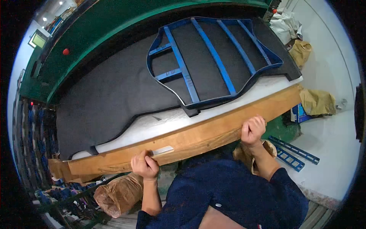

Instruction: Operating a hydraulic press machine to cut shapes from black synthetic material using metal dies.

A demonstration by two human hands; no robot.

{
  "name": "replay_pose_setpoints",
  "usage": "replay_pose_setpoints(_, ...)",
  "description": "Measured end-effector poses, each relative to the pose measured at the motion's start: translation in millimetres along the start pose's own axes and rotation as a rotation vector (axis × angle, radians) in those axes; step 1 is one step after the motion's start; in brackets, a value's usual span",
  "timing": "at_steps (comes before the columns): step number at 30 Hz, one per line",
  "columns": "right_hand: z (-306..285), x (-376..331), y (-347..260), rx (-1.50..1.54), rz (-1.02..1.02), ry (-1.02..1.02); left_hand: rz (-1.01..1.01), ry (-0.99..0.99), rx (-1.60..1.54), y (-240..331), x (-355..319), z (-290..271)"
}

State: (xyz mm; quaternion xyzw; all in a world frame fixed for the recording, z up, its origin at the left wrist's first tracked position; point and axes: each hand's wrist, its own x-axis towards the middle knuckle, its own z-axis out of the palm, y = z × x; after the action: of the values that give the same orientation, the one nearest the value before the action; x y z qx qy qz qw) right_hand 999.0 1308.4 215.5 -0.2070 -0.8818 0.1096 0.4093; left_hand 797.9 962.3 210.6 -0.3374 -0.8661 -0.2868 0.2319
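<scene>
My left hand (145, 166) is closed at the front edge of a long wooden board (206, 131), near a pale strip (162, 150) on its surface. Farther right, my right hand (253, 130) curls round the same edge, fingers bent over the top. Beyond the board lies a white slab (152, 131), largely covered by a black sheet (110, 84) with cut-out contours along its near side. On the sheet's right part rests a blue metal cutting die (209, 51), a curved outline frame with several crossbars.
A green machine beam (95, 42) with a red knob (66, 51) spans the back. Brown paper sacks (120, 192) stand below the board. To the right are blue slotted metal strips (293, 154) on the floor and crumpled bags (316, 101). Racks of dark pieces (32, 133) stand at left.
</scene>
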Motion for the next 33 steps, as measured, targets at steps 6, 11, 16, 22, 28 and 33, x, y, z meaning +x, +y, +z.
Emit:
replay_pose_setpoints(6,1,2,4,0.062,-0.044,0.036,0.028,0.031,0.049,-1,-1,3)
replay_pose_setpoints(11,-5,9,-1,0.003,0.022,-0.044,-0.545,0.097,-0.332,15,15,7)
replay_pose_setpoints(16,-15,60,13,0.313,0.019,0.003,-0.173,0.028,-0.483,38,128,37)
replay_pose_setpoints(22,25,174,47,0.026,0.054,0.006,-0.472,-0.268,-0.516,28,224,118)
replay_pose_setpoints(28,45,190,71,-0.035,0.104,-0.216,-0.334,-0.179,-0.446,27,217,145)
replay_pose_setpoints(33,54,195,82,0.048,0.232,-0.296,-0.322,-0.136,-0.457,23,215,147)
